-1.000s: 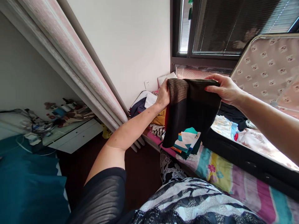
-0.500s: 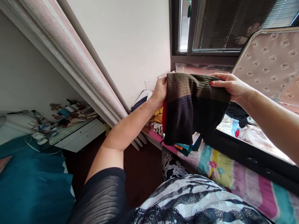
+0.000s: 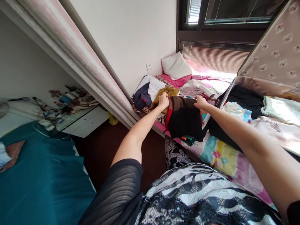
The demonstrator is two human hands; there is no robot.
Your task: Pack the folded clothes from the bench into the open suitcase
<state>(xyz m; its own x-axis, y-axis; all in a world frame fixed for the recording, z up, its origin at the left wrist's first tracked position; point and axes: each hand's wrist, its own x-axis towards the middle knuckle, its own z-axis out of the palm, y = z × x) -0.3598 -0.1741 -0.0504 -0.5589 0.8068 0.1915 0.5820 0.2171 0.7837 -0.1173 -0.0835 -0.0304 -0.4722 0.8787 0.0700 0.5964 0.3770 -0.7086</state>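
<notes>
A folded knit garment (image 3: pixel 184 118), brown at the top and black below with a red edge, lies on a pile of clothes on the bed. My left hand (image 3: pixel 163 100) grips its top left corner. At the top right corner my right hand (image 3: pixel 200 102) is closed on the same garment. Under it lies a teal, white and orange folded cloth (image 3: pixel 187 139). To the right, an open black suitcase (image 3: pixel 217 131) holds folded clothes, its patterned lid (image 3: pixel 276 53) standing up.
More clothes (image 3: pixel 150 92) and a white pillow (image 3: pixel 175 65) lie at the bed's far end by the wall. A striped floral sheet (image 3: pixel 222 156) covers the bed. A sliding wardrobe door (image 3: pixel 77 62) runs along the left, with a teal bed (image 3: pixel 42 184) reflected or lying beside it.
Both hands brought the knit garment down from in front of my face onto the clothes pile on the bed. The camera tilted downward.
</notes>
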